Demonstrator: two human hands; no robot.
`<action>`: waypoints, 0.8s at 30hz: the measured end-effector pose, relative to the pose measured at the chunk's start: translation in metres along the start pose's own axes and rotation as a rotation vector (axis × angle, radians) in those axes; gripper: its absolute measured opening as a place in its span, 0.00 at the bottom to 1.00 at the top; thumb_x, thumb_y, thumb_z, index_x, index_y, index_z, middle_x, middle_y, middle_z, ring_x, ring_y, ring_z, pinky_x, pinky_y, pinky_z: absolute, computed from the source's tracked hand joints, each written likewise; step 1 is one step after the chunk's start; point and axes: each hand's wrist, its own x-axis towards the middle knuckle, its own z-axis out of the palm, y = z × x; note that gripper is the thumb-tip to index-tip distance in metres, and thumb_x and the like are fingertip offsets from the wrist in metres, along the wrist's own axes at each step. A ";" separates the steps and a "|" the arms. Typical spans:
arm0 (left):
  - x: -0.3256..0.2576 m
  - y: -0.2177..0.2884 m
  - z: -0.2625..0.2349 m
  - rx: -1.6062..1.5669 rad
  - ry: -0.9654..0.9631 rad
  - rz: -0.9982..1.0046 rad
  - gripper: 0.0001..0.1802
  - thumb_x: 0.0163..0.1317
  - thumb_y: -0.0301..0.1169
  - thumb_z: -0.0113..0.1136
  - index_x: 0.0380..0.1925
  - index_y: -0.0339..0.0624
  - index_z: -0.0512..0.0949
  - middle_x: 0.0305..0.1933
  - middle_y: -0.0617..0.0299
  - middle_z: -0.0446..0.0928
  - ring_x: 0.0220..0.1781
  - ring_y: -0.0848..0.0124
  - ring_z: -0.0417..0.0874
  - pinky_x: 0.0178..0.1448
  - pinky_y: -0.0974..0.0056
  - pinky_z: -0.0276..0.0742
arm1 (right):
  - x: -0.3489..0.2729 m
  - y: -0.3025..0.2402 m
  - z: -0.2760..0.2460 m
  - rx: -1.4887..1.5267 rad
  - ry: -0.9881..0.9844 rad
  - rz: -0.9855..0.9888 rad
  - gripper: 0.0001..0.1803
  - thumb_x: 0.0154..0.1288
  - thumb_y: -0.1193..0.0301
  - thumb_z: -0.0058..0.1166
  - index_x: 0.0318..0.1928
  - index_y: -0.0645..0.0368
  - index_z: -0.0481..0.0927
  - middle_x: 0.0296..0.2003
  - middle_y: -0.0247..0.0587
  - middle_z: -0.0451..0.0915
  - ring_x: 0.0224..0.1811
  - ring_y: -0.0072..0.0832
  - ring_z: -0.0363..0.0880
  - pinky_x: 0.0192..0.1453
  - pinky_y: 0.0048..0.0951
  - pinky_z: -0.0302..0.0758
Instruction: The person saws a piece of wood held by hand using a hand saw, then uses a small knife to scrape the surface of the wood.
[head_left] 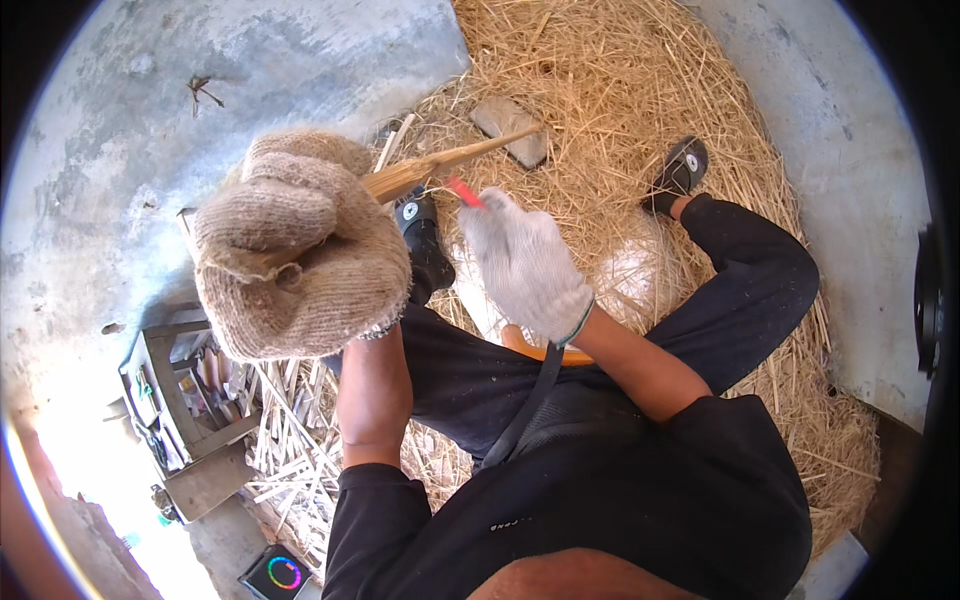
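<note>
A thick, worn tan knitted glove covers my left hand (300,250), raised high. It is closed on a pale strip of split wood or bamboo (430,170), whose tapered end points right and away. My right hand (525,265), in a thin white knit glove with a green cuff edge, is closed just right of and below the strip. From its fingers sticks out a slim red piece (464,192), close to the strip; the rest of it is hidden in the glove. A thin pale shaving seems to lie by the red tip.
A heap of straw-like shavings (620,90) spreads ahead and around my feet. A grey stone block (510,130) lies in it. At left stands a wooden box (190,400) with small items, and a black device with a coloured ring (277,573). An orange curved edge (540,348) shows between my legs.
</note>
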 end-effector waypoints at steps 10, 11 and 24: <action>-0.004 0.008 0.004 -0.002 0.059 -0.063 0.14 0.65 0.38 0.65 0.36 0.40 0.76 0.19 0.58 0.74 0.23 0.61 0.79 0.31 0.51 0.85 | 0.004 0.023 -0.016 -0.105 0.112 -0.036 0.21 0.77 0.55 0.48 0.47 0.64 0.78 0.18 0.59 0.77 0.22 0.57 0.81 0.24 0.46 0.73; -0.007 0.009 0.005 0.002 0.062 -0.064 0.14 0.64 0.38 0.65 0.36 0.40 0.76 0.19 0.58 0.74 0.23 0.61 0.79 0.31 0.51 0.85 | 0.002 0.005 -0.013 -0.017 0.078 -0.003 0.20 0.77 0.57 0.49 0.47 0.64 0.78 0.17 0.58 0.77 0.21 0.55 0.80 0.24 0.45 0.72; -0.008 0.007 0.002 -0.014 0.116 -0.116 0.13 0.63 0.36 0.66 0.37 0.39 0.76 0.19 0.58 0.75 0.23 0.61 0.79 0.32 0.50 0.85 | 0.005 -0.006 0.007 -0.105 0.100 -0.099 0.20 0.77 0.57 0.48 0.42 0.64 0.78 0.16 0.56 0.75 0.21 0.56 0.80 0.25 0.51 0.74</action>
